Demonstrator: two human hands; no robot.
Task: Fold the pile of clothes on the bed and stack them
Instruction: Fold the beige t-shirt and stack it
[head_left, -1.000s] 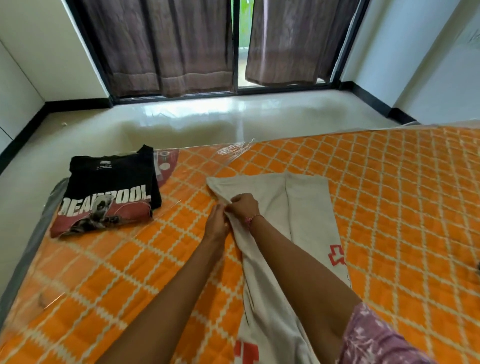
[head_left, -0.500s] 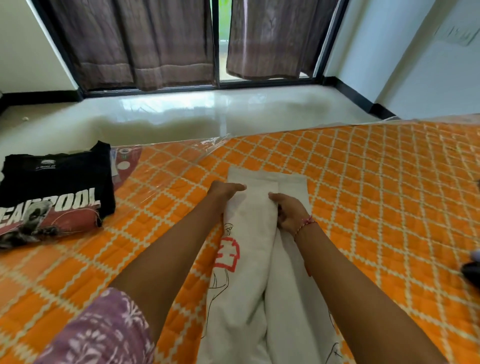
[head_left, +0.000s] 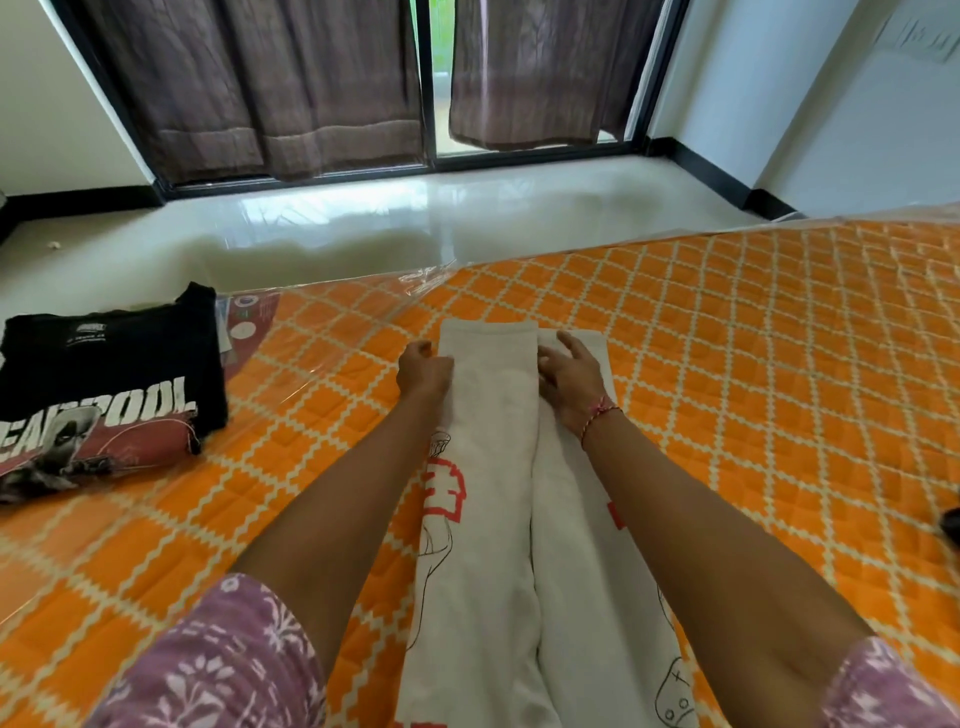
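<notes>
A beige garment (head_left: 493, 447) with red and black print lies lengthwise on the orange mattress (head_left: 753, 364), folded into two long panels side by side. My left hand (head_left: 423, 369) rests at the left edge of the upper panel near its far end, fingers curled against the cloth. My right hand (head_left: 569, 376) lies flat on the right panel beside the middle fold, fingers spread. A folded black T-shirt (head_left: 104, 379) with white lettering sits on the mattress at the far left.
The mattress has a clear plastic cover (head_left: 426, 275) that is loose at the far edge. Beyond it is a glossy tiled floor (head_left: 363, 223), then brown curtains (head_left: 291, 88) over a glass door. A dark object (head_left: 951, 525) shows at the right edge.
Both hands have gone from pinching the garment's top corner to lying apart on it. The left side has been folded over into a long panel. The view has shifted right.
</notes>
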